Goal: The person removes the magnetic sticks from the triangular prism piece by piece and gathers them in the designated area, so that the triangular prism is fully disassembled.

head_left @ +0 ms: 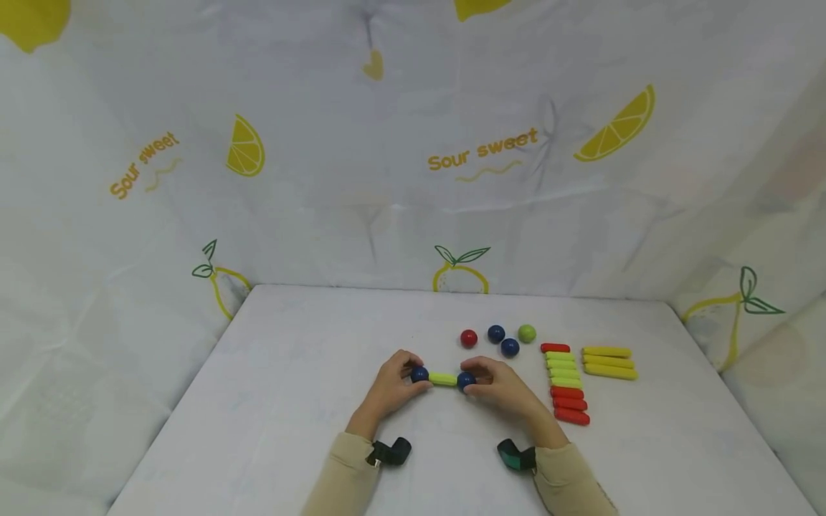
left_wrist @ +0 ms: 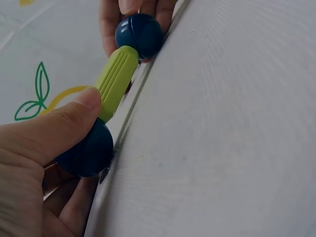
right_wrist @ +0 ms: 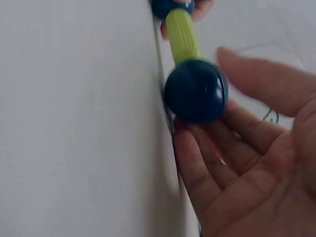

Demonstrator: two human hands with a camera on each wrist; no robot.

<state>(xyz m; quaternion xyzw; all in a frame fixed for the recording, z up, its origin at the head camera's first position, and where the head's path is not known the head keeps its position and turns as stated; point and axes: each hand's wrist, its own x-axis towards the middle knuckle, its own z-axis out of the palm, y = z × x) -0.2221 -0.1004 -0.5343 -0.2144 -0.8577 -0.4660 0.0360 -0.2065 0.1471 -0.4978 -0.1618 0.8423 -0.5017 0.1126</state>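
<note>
A light green ridged rod [head_left: 443, 379] joins two dark blue balls, one at each end, low over the white table. My left hand [head_left: 389, 387] grips the left blue ball [head_left: 419, 375], its thumb lying along the end of the rod in the left wrist view. Around the right blue ball [head_left: 466, 380] curl the fingers of my right hand [head_left: 506, 389]. In the right wrist view those fingers lie under and behind this ball [right_wrist: 196, 92], with the thumb beside its top.
Behind the hands are a red ball [head_left: 469, 338], two loose blue balls [head_left: 496, 334] and a green ball [head_left: 527, 333]. On the right, red and light green rods [head_left: 565, 374] form a column beside three yellow rods [head_left: 609, 362]. A lemon-print cloth [head_left: 361, 236] hangs behind the table.
</note>
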